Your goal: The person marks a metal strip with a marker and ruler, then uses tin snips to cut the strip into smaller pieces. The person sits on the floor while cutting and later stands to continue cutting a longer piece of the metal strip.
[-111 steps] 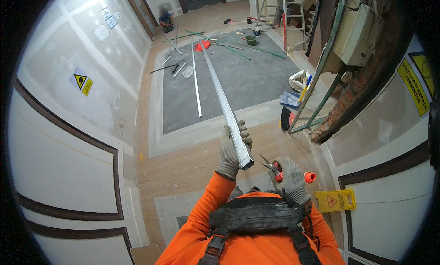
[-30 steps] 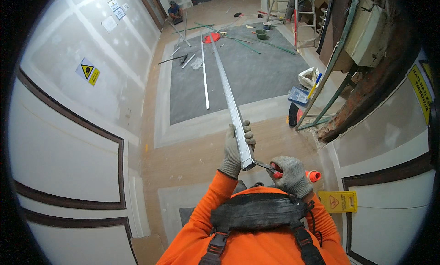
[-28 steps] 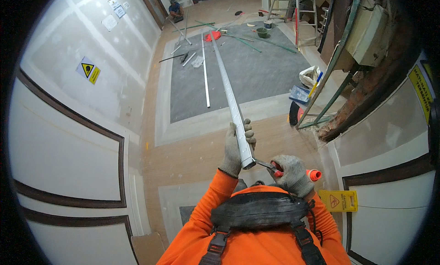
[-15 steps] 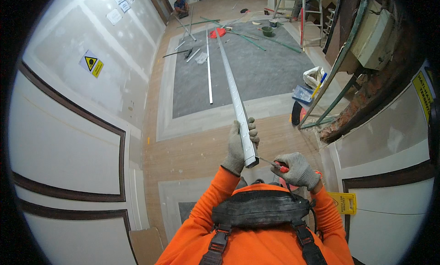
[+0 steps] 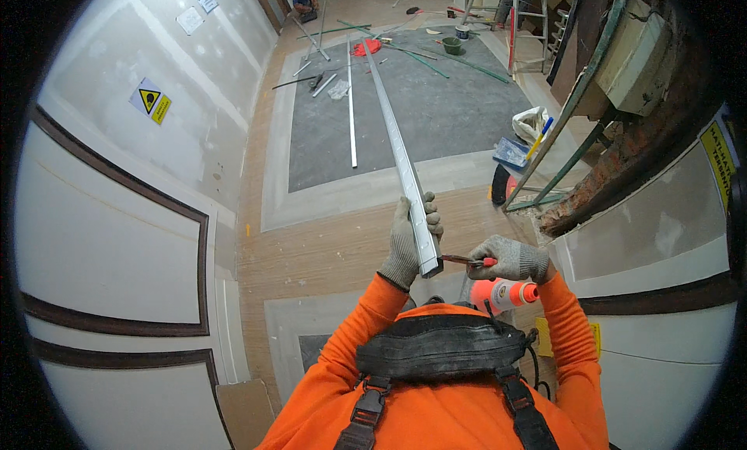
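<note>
A long silver metal channel [image 5: 401, 150] stretches away from me, its near end raised and its far end down by a red cloth-like item [image 5: 366, 48] on the floor. Gloved in grey knit, my left hand [image 5: 406, 244] wraps round the channel close to its near end, fingers showing on the right side. My right hand [image 5: 506, 259], in a matching glove, is closed on a red-handled tool [image 5: 476, 262] with a dark metal end. That end points left and meets the channel's near end. Its exact kind does not show clearly.
Metal strips [image 5: 352, 100] and green bars [image 5: 424, 63] lie on the grey floor sheet ahead. An orange-and-white cone [image 5: 506, 294] stands below my right hand. A stepladder [image 5: 529, 30] and leaning green frame [image 5: 572, 100] are at right. A co-worker [image 5: 304, 0] sits far left.
My right hand has moved slightly up and turned, bringing the tool nearly level against the channel's end. More of the orange cone shows. My left hand keeps its hold.
</note>
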Demonstrator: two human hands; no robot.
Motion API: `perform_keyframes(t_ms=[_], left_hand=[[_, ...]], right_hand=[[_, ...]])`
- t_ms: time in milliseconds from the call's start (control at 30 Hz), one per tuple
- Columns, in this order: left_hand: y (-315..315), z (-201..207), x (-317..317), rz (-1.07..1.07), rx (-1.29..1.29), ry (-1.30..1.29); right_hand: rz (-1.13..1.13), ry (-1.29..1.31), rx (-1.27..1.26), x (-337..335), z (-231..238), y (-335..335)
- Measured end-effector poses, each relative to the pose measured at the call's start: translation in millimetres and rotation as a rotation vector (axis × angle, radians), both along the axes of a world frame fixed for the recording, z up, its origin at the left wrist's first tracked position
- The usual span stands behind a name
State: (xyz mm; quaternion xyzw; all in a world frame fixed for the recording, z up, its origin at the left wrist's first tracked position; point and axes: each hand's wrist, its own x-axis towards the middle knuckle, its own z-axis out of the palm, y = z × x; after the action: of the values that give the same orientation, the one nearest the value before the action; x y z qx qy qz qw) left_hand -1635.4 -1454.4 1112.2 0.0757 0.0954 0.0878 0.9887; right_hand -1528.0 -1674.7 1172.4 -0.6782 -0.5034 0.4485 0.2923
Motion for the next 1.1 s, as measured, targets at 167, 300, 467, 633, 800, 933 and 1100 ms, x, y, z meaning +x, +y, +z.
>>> perform_keyframes(t_ms=[167, 300, 467, 633, 800, 933, 1100], left_hand=[[-0.6, -2.1, 0.0, 0.002, -0.081, -0.020], [1.1, -4.9, -1.0, 0.006, -0.057, -0.050], [0.5, -6.8, -4.0, 0.009, -0.060, -0.035], [0.9, -9.9, -3.1, -0.001, -0.085, -0.064], [3.5, -11.4, -3.7, -0.016, -0.078, -0.109], [0.2, 8.4, -9.4, -0.020, -0.001, 0.013], [8.0, -3.4, -11.8, -0.057, 0.018, -0.006]], right_hand=[[0.054, 0.197, -0.110, 14.1, -2.9, 8.3], [0.121, 0.263, -0.221, 22.9, 3.9, 18.9], [0.213, 0.347, -0.252, 33.9, -9.8, 28.4], [0.295, 0.432, -0.249, 42.8, -19.5, 35.7], [0.329, 0.445, -0.275, 44.0, -19.5, 40.6], [0.243, 0.365, -0.230, 33.1, -18.7, 16.5], [0.110, -0.030, -0.213, 27.9, 4.5, -24.7]])
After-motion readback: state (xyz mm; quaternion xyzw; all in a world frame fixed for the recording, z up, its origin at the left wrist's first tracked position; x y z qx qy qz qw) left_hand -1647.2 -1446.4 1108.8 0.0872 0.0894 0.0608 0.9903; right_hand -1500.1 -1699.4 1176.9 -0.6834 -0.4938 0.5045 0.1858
